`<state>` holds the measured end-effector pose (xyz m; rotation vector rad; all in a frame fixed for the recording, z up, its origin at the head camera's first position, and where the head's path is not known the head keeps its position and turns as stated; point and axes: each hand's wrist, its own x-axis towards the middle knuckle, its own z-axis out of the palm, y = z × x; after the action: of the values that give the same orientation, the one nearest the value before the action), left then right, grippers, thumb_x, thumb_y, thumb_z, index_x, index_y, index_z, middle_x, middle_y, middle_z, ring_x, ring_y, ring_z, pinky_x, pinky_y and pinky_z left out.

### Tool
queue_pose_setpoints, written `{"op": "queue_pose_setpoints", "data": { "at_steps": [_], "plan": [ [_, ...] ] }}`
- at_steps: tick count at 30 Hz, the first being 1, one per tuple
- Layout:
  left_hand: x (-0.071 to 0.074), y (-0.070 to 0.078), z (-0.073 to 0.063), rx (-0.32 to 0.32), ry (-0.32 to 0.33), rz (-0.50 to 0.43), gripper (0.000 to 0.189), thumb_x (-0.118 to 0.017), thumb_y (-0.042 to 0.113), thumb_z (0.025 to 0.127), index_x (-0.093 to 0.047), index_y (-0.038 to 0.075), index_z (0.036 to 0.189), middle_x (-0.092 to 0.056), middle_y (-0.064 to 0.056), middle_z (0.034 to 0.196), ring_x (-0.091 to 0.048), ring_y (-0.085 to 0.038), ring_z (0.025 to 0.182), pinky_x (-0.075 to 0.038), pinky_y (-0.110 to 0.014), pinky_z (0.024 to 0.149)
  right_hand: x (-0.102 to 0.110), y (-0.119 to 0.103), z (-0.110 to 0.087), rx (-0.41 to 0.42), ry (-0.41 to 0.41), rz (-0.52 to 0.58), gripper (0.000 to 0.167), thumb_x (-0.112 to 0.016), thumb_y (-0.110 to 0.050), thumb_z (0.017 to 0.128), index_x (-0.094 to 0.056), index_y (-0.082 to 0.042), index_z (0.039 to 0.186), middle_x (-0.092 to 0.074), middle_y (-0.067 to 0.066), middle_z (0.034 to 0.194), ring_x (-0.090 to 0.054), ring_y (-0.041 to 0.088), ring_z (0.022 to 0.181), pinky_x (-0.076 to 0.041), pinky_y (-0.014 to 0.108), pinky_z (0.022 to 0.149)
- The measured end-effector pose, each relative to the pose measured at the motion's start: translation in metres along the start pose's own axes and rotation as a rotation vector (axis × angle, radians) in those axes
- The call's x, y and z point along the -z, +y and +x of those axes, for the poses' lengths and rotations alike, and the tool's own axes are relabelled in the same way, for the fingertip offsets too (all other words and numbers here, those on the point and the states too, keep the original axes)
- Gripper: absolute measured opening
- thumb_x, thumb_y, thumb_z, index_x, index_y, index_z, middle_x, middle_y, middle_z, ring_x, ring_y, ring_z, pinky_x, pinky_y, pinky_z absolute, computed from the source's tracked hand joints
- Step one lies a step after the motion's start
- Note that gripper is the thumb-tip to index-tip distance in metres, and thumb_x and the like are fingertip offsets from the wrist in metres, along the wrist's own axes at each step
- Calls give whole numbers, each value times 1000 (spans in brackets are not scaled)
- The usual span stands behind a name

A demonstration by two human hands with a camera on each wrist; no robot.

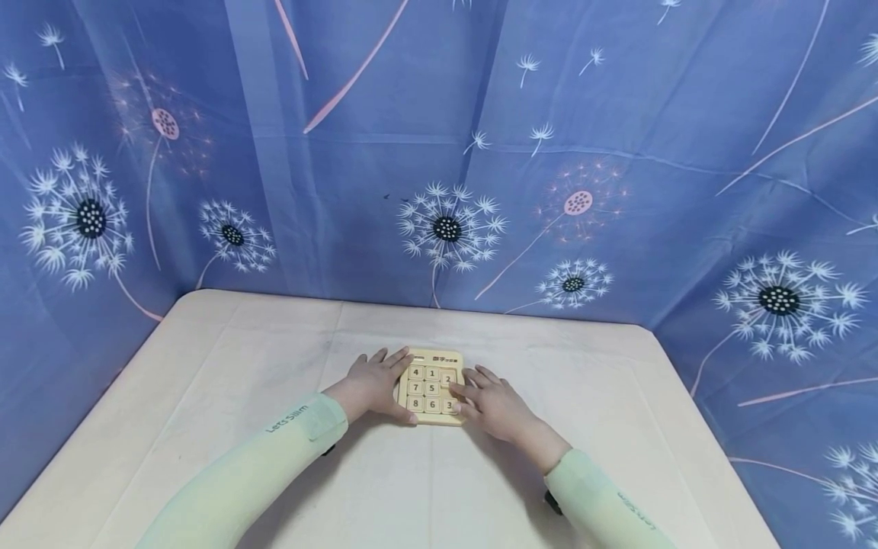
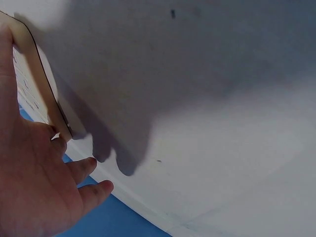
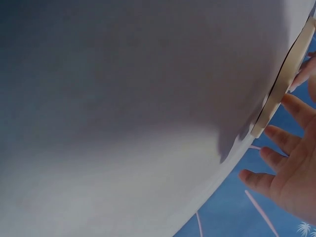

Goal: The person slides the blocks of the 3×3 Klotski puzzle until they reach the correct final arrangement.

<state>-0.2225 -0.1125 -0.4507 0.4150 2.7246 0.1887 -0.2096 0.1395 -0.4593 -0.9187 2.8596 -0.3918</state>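
Note:
A pale yellow number slide puzzle lies flat on the table, with square tiles numbered 1 to 8 in its frame. My left hand holds it along the left side, thumb at the near left corner and index finger by the far left corner. My right hand is at the right side, a fingertip touching the 2 tile and the thumb by the 3 tile. The 2 tile sits slightly lower than the 4 and 1 tiles. Both wrist views show the puzzle edge-on, its tile faces largely hidden.
The table has a pale cover and rounded far corners. A blue curtain with dandelion prints stands behind it and along both sides. Light green sleeves cover both forearms.

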Motion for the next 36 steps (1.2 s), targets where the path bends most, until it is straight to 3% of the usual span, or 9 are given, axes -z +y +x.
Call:
{"op": "queue_pose_setpoints", "data": {
  "at_steps": [36],
  "plan": [
    [-3, -2, 4, -4, 6, -6, 119, -76, 74, 74, -23, 19, 165, -16, 3, 175, -21, -36, 160, -23, -61, 129, 2, 7, 11, -9, -27, -23, 42, -55, -33, 105, -63, -12, 141, -48, 27, 155, -40, 53, 146, -41, 73, 112]
  ]
}}
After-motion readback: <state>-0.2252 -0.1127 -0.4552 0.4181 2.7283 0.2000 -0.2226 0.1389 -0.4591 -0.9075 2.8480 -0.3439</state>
